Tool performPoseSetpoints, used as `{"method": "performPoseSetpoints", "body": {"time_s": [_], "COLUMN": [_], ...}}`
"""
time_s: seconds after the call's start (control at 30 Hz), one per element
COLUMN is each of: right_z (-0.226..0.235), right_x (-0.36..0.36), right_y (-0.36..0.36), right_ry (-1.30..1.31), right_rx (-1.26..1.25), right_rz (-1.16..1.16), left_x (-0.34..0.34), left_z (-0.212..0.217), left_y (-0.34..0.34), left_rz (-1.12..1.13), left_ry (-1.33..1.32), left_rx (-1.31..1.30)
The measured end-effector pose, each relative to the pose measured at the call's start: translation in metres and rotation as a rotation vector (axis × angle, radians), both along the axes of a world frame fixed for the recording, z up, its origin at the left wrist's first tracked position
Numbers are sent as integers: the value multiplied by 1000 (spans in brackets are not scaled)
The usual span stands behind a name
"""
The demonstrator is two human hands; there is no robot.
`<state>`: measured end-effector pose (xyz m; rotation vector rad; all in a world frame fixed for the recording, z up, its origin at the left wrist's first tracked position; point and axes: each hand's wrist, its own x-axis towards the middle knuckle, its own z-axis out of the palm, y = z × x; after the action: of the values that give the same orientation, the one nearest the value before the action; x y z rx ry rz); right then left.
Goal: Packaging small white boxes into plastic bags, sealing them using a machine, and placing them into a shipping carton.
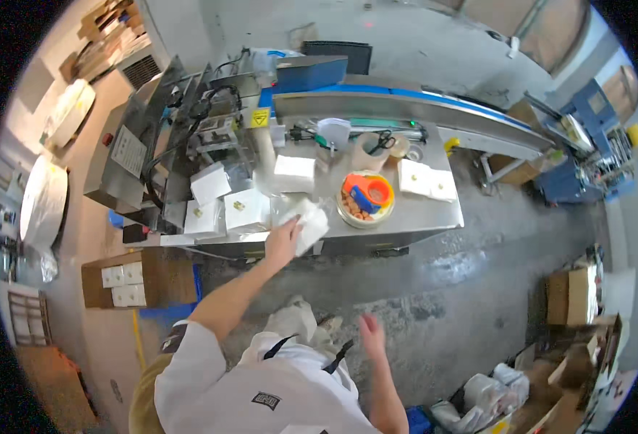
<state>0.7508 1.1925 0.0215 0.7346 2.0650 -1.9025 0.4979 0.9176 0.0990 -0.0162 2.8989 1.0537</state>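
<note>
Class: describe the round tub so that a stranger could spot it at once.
Start at the metal table. Near its front edge, between the white packet in the left hand and two more packets on the right, sits the tub. It alone is filled with orange, blue and brown things.

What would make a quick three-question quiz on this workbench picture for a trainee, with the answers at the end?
1. Which of the person's hands holds a white packet? A) right; B) left; C) both.
2. True or false: the round tub on the metal bench has an orange piece and a blue piece in it.
3. What cutting tool lies on the bench, farther back than the tub?

Key:
1. B, the left hand.
2. True.
3. A pair of scissors.
</note>
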Motion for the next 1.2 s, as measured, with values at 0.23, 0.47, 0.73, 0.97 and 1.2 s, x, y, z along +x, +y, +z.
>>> {"method": "performPoseSetpoints", "body": {"time_s": [0.23,0.47,0.73,0.97,1.2], "right_z": [88,139,202,208,212], "right_x": [-210,-287,-362,-421,-471], "right_y": [-76,-37,-79,-66,-41], "right_ry": [219,184,-14,274,430], "right_rx": [-434,-785,-565,8,25], "right_rz": [93,155,255,727,869], "left_x": [54,-11,-78,-99,-119], "left_z": [59,133,131,124,140], "left_y": [53,16,-6,37,84], "left_rz": [98,-59,34,448,609], "left_ry": [-63,237,-311,-2,94], "left_rx": [517,508,1221,897,814]}}
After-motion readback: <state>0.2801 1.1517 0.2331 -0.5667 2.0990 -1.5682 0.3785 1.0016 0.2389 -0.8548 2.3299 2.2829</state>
